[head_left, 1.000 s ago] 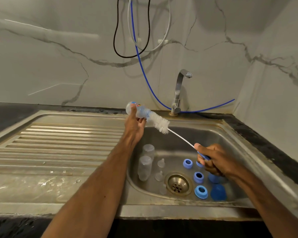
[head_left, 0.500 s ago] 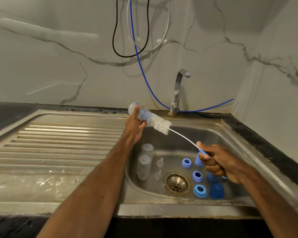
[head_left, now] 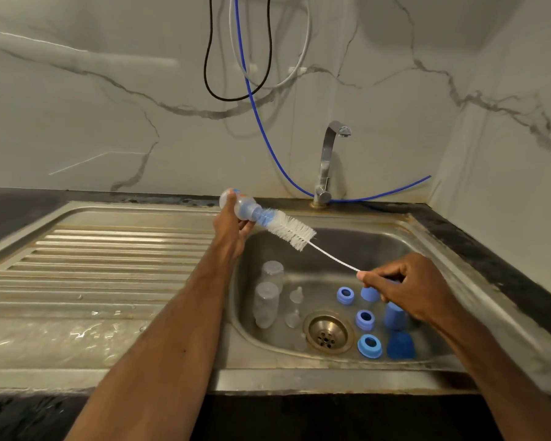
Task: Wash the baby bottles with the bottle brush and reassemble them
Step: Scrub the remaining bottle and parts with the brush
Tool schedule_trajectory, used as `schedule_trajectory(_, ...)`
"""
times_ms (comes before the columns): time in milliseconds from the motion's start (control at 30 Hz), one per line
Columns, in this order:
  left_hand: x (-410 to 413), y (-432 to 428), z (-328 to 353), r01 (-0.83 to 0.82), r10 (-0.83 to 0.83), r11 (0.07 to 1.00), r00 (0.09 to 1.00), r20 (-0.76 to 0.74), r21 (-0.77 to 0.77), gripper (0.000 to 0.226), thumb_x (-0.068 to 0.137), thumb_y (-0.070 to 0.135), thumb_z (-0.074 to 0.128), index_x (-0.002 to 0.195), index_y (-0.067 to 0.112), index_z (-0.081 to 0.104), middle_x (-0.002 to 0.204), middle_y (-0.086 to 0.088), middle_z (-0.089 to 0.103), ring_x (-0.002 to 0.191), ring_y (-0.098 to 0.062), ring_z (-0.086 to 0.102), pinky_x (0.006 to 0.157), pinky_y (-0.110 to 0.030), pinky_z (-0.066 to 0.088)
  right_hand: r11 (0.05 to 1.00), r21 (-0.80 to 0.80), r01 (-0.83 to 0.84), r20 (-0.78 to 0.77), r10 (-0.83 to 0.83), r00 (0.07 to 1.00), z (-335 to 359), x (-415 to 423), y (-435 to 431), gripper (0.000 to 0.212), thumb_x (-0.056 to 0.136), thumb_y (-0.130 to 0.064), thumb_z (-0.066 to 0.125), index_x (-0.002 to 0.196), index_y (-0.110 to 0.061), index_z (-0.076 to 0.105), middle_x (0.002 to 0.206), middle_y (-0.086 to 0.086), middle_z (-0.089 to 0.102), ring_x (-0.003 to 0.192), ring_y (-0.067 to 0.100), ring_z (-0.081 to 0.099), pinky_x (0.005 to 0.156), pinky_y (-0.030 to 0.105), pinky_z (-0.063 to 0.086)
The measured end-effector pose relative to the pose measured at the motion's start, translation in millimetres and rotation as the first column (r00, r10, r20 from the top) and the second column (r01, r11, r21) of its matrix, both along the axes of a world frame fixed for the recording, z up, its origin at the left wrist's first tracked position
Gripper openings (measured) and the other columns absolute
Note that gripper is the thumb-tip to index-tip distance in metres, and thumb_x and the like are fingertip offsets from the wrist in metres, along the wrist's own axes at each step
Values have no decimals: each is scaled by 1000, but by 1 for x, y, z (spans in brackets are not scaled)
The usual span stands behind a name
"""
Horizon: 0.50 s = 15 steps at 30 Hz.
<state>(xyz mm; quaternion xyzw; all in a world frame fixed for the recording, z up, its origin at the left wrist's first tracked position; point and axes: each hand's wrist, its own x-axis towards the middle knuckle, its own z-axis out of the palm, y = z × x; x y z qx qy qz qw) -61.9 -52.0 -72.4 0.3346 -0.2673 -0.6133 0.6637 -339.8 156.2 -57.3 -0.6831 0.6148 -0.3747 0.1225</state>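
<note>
My left hand [head_left: 233, 229] grips a small clear baby bottle [head_left: 240, 205] above the sink's back left corner, its mouth pointing right. The bottle brush [head_left: 291, 230] has white bristles; its tip sits in the bottle's mouth and most bristles are outside. My right hand [head_left: 401, 286] pinches the brush's thin wire handle over the basin. In the sink [head_left: 379, 246] lie two more clear bottles [head_left: 266, 302], clear teats [head_left: 296, 295], three blue collar rings [head_left: 369, 345] and blue caps [head_left: 400, 345].
A chrome tap [head_left: 326, 167] stands behind the basin, with a blue hose [head_left: 261, 122] and other cables hanging on the marble wall. A ribbed steel drainboard [head_left: 102, 265] lies to the left, wet near the front. The drain [head_left: 327, 332] sits mid-basin.
The brush has slid out of the bottle toward the right, showing more bristles. My right hand has drawn back to the right and now pinches the wire handle.
</note>
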Motion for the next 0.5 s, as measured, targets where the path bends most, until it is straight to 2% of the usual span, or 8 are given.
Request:
schedule_trajectory(100, -9, 5, -5, 115, -108, 993, 979, 173, -29, 49, 99, 46, 61, 132, 11, 50, 134, -20, 62, 115, -33, 67, 97, -42, 58, 1000, -7, -17, -38, 17, 999, -1, 3, -6, 14, 86, -33, 79, 73, -35, 79, 64, -11, 73, 61, 10, 70, 67, 35, 61)
schedule_trajectory(133, -13, 8, -1, 118, -110, 992, 978, 180, -35, 48, 99, 46, 60, 131, 11, 50, 135, -19, 62, 117, -33, 67, 96, -41, 58, 1000, -15, -18, -33, 18, 999, -1, 4, -7, 15, 86, -36, 78, 71, -35, 79, 64, -11, 73, 61, 12, 71, 68, 38, 61)
schedule_trajectory(200, -14, 9, 8, 33, -29, 998, 997, 75, -48, 45, 98, 42, 63, 127, 9, 52, 132, -19, 62, 117, -33, 66, 94, -41, 59, 999, -18, -29, 9, 29, 1000, -2, 2, -6, 24, 87, -40, 75, 65, -31, 77, 61, -1, 72, 58, 21, 69, 68, 40, 61)
schedule_trajectory(267, -9, 7, 10, -72, 70, 997, 996, -57, -35, 43, 98, 38, 66, 124, 7, 52, 125, -19, 65, 113, -32, 68, 90, -42, 61, 999, -16, -51, 46, 52, 998, -1, -2, -3, 32, 88, -42, 72, 61, -25, 76, 52, 11, 65, 50, 32, 58, 61, 39, 55)
schedule_trajectory(333, -11, 8, 8, -54, 53, 998, 999, -12, -42, 37, 98, 35, 66, 119, 7, 54, 120, -17, 66, 110, -31, 69, 81, -39, 63, 998, 10, -64, 52, 63, 997, 0, -1, -4, 37, 90, -42, 70, 58, -22, 74, 43, 10, 54, 39, 24, 44, 51, 34, 45)
schedule_trajectory(400, -20, 12, 8, 16, -7, 995, 995, 95, -95, 27, 99, 34, 65, 110, 10, 59, 117, -16, 67, 106, -31, 70, 72, -33, 63, 998, 39, -57, 70, 54, 996, 1, 3, -8, 40, 92, -41, 70, 57, -21, 73, 41, 8, 49, 39, 14, 42, 51, 30, 43)
schedule_trajectory(433, -23, 15, 10, 23, -11, 992, 995, 100, -124, 23, 99, 34, 64, 106, 11, 61, 115, -16, 69, 105, -31, 71, 71, -32, 63, 997, 52, -51, 102, 46, 994, 0, 4, -8, 41, 93, -40, 70, 57, -19, 72, 43, 13, 51, 41, 14, 44, 53, 30, 44)
schedule_trajectory(500, -22, 15, 16, -69, 74, 987, 997, 27, -145, 19, 100, 33, 64, 102, 14, 63, 109, -13, 71, 105, -31, 72, 75, -34, 64, 997, 56, -44, 162, 34, 986, 2, 0, -7, 42, 93, -38, 70, 58, -14, 72, 51, 24, 54, 45, 18, 45, 54, 32, 43)
